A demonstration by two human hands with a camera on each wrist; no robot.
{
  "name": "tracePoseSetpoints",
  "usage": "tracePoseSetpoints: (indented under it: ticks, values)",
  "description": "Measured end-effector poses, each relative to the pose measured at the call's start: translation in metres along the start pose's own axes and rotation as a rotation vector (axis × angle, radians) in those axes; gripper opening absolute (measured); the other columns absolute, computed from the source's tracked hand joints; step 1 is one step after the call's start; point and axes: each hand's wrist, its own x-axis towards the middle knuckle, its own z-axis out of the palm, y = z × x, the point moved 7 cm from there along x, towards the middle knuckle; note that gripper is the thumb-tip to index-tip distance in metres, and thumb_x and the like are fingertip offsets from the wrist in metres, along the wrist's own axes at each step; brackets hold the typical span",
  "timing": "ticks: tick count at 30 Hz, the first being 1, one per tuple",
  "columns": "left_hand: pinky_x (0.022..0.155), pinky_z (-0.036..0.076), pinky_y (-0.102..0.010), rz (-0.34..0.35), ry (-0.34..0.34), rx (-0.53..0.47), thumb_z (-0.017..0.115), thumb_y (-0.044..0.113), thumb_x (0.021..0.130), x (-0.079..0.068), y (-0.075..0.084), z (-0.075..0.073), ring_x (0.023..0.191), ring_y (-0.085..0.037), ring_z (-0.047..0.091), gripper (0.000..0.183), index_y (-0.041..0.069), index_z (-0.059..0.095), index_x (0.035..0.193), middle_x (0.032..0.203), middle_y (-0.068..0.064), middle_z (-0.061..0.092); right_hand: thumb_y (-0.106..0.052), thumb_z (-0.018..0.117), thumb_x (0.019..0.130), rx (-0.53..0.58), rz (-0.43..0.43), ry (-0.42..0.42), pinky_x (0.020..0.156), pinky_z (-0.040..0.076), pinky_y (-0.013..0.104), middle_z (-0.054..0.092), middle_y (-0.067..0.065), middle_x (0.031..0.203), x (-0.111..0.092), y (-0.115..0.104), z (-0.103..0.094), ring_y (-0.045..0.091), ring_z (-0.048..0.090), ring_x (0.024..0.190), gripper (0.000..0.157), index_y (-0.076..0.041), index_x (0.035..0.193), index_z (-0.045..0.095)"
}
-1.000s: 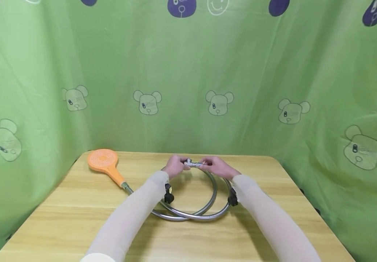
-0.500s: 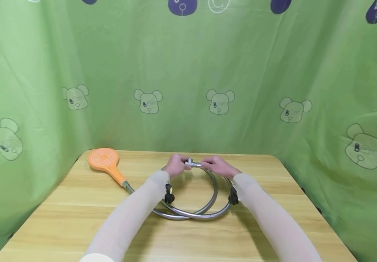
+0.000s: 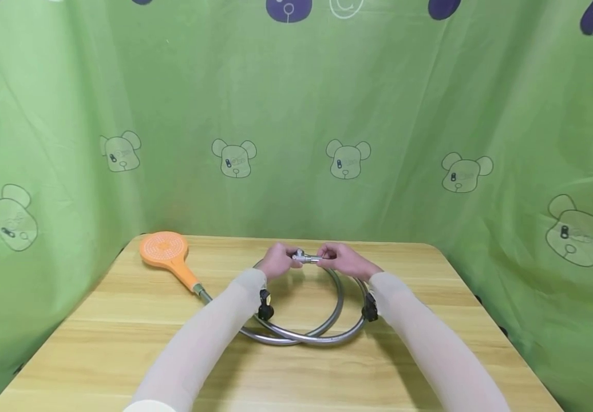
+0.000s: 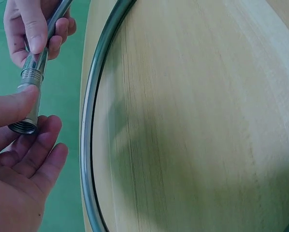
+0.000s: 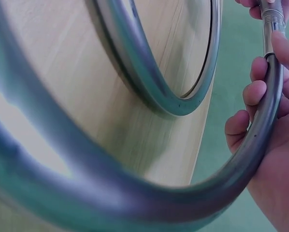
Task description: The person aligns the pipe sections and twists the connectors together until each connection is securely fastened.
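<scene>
Above the far middle of the table, my left hand [image 3: 277,260] pinches a small chrome pipe fitting [image 3: 299,257] between thumb and fingers. My right hand [image 3: 345,260] grips the end of the silver shower hose [image 3: 327,341], its fingers curled around the hose in the right wrist view. The hose's metal end nut [image 4: 36,59] lines up with the fitting, and a ring of thread [image 4: 32,75] shows between them. The fitting's other end is open and threaded inside. An orange shower head [image 3: 163,249] lies at the far left, joined to the hose's other end.
The hose lies in overlapping loops on the wooden table [image 3: 121,349], under and between both forearms. Black wrist cameras [image 3: 265,306] hang under the sleeves. A green curtain [image 3: 286,212] with bear prints encloses the table's back and sides.
My right hand's fingers have shifted slightly on the hose end, and the hand has moved a little right. The left hand stays nearly in place with the fitting.
</scene>
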Motion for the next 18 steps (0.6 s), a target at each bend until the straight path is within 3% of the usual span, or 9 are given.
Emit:
tracePoseSetpoints:
  ticks: [5, 10, 13, 18]
  values:
    - [0.082, 0.050, -0.032, 0.010, 0.006, 0.018, 0.076, 0.007, 0.087, -0.0020, 0.0024, -0.0010, 0.085, -0.018, 0.059, 0.028, 0.009, 0.075, 0.114, 0.095, -0.002, 0.072, -0.023, 0.063, 0.099, -0.016, -0.007, -0.030, 0.076, 0.045, 0.032, 0.062, 0.018, 0.096, 0.0020, 0.0036, -0.0007, 0.036, 0.055, 0.091, 0.021, -0.006, 0.110, 0.067]
    - [0.078, 0.049, -0.029, 0.005, 0.014, 0.018, 0.076, 0.008, 0.087, -0.0004, 0.0004, 0.0001, 0.083, -0.017, 0.058, 0.031, 0.009, 0.074, 0.118, 0.095, -0.002, 0.073, -0.026, 0.055, 0.104, -0.040, 0.003, -0.039, 0.064, 0.040, 0.027, 0.058, 0.030, 0.096, 0.0029, 0.0068, 0.0000, 0.023, 0.050, 0.075, 0.022, -0.010, 0.102, 0.070]
    - [0.081, 0.051, -0.031, -0.003, 0.017, 0.011, 0.077, 0.008, 0.086, 0.0006, -0.0008, 0.0006, 0.085, -0.017, 0.060, 0.036, 0.008, 0.072, 0.122, 0.099, -0.003, 0.074, -0.030, 0.057, 0.104, -0.047, 0.022, -0.028, 0.062, 0.039, 0.027, 0.059, 0.024, 0.091, 0.0034, 0.0087, 0.0001, 0.016, 0.046, 0.071, 0.021, -0.013, 0.100, 0.069]
    - [0.087, 0.052, -0.033, -0.012, 0.020, 0.011, 0.077, 0.009, 0.086, 0.0000, -0.0011, 0.0006, 0.089, -0.017, 0.062, 0.039, 0.007, 0.070, 0.125, 0.104, -0.004, 0.074, -0.021, 0.071, 0.094, -0.030, 0.025, -0.003, 0.071, 0.044, 0.028, 0.058, 0.004, 0.088, 0.0031, 0.0096, -0.0003, 0.015, 0.050, 0.079, 0.022, -0.010, 0.111, 0.065]
